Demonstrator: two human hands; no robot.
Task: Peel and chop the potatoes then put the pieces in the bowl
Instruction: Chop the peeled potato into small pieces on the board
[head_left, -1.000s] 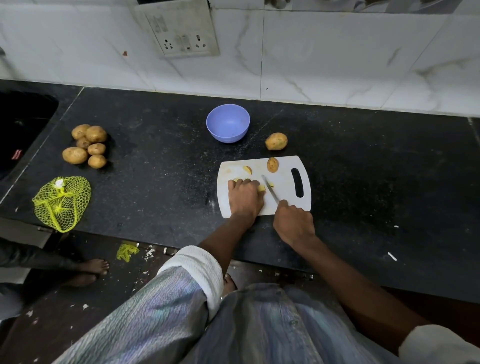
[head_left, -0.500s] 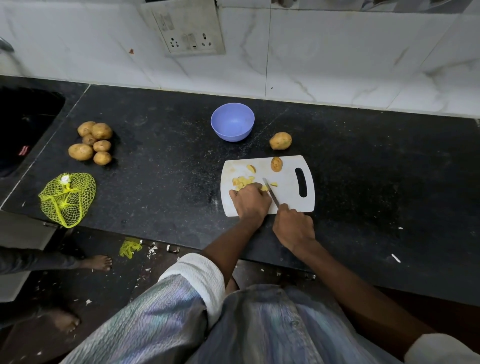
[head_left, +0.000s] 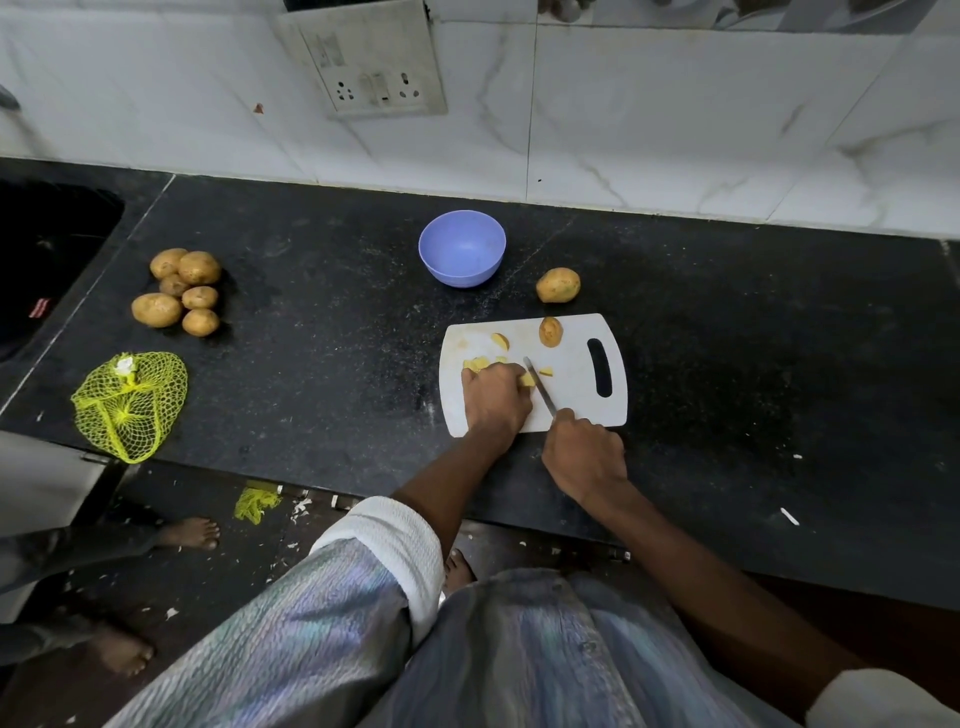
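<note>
A black speckled stone table (head_left: 322, 332) is running along a wall of white marble-veined tiles (head_left: 675, 119), where a white switch-and-socket plate (head_left: 371, 67) is sitting above the work area. At the table's left end a dark sink recess (head_left: 47, 260) is showing.

On a white plastic chopping board with a slot handle (head_left: 576, 384), lying near the table's front edge, the person's left hand (head_left: 493, 400) is pressing down with curled fingers (head_left: 511, 371) on a pale yellow peeled potato piece (head_left: 527, 380). The right hand (head_left: 584, 454) is gripping the handle of a slim steel-bladed knife (head_left: 539, 387), fingers wrapped round it, with the blade lying just beside the held piece. Small yellow potato chunks (head_left: 475, 364) are lying by the left fingertips, another wedge (head_left: 500, 341) is resting farther back, and a half potato with its skin (head_left: 550, 331) is standing near the board's far edge.

A round lilac plastic bowl (head_left: 462, 248) is sitting behind the board, apart from it; no pieces are showing inside. One whole brown potato (head_left: 558, 285) is lying between bowl and board to the right. A heap of six unpeeled potatoes (head_left: 179, 291) is resting well to the left, with a yellow mesh net bag (head_left: 130, 402) near the front edge.

Below, the dark floor (head_left: 218, 587) is carrying scattered white scraps and a bit of yellow netting (head_left: 255, 503); another person's bare feet (head_left: 189, 532) are standing there.
</note>
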